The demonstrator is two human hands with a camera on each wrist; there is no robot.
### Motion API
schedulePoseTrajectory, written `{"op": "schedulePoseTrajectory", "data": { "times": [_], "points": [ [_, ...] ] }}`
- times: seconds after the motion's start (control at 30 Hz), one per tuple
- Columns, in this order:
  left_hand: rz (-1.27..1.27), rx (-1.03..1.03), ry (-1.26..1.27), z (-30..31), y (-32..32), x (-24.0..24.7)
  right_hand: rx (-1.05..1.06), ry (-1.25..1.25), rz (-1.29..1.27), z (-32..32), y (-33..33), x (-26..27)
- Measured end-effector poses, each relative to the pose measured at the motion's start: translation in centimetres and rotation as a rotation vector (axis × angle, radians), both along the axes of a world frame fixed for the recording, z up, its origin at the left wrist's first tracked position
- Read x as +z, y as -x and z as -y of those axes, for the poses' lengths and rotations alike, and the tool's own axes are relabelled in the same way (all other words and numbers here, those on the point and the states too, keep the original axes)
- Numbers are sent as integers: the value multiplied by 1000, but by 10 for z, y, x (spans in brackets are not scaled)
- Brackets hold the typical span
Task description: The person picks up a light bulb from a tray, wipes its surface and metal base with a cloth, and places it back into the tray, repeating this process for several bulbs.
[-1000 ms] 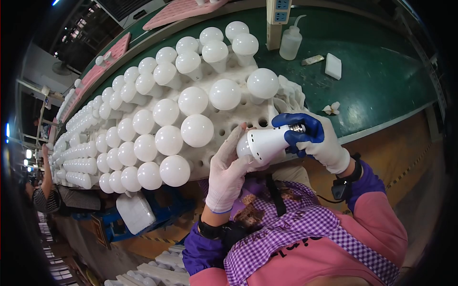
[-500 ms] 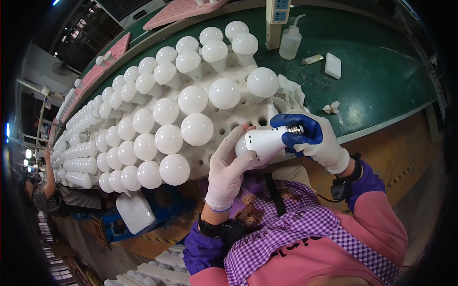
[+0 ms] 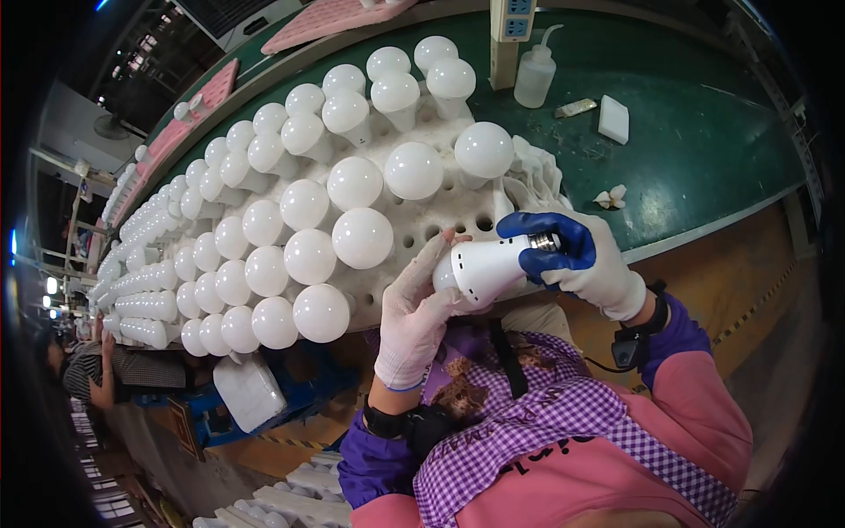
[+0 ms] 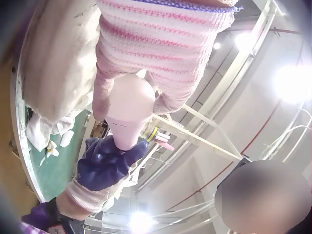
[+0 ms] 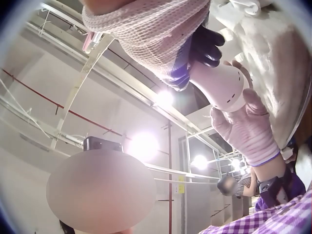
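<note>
A white light bulb [image 3: 484, 271] lies nearly level between my two gloved hands, over the front edge of the tray. My left hand [image 3: 412, 326], in a white knit glove, grips its round dome with fingers on one side and thumb on the other. In the left wrist view the dome [image 4: 130, 95] sits between the fingers and thumb. My right hand [image 3: 588, 262], in a glove with blue-coated fingers, holds the narrow end near the metal screw base [image 3: 544, 241]. Dark slots mark the bulb's body [image 5: 222, 87] in the right wrist view.
A long pale tray [image 3: 431, 207] holds rows of upright bulbs [image 3: 363, 238] to the left. On the green table [image 3: 678, 132] are a squeeze bottle [image 3: 534, 77], a white block [image 3: 613, 120] and small scraps [image 3: 611, 197]. A socket post [image 3: 510, 40] stands behind. Another person [image 3: 88, 365] is far left.
Both hands keep their hold on the bulb in almost the same place, with only slight shifts. At far left the other person's raised arm has come down.
</note>
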State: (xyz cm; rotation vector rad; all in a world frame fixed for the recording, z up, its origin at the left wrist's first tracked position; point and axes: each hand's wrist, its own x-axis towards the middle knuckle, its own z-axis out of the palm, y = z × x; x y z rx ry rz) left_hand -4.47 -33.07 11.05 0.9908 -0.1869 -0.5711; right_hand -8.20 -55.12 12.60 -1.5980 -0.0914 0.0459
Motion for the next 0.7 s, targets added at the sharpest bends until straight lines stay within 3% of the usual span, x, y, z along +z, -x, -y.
{"op": "schedulePoseTrajectory", "data": {
  "times": [0.2,0.27,0.37,0.4,0.47,0.5,0.67,0.7],
  "points": [
    [72,8,17,1,1,-9,-5,-37,59,3,-2,-6],
    [116,51,11,3,3,-12,-29,-89,-68,1,-2,2],
    [67,47,65,4,4,-10,-9,-120,14,0,-1,-6],
    [-30,-8,127,0,4,-13,9,-48,-12,-1,-1,1],
    [-129,-74,194,-5,0,-19,14,240,173,5,0,-8],
    [-157,-130,161,-7,-2,-21,46,256,266,4,-3,-1],
    [-270,-182,183,-3,-1,-25,92,211,252,3,-4,-6],
    [-269,-188,186,-1,-1,-25,92,99,175,2,-4,-6]
  ]
}}
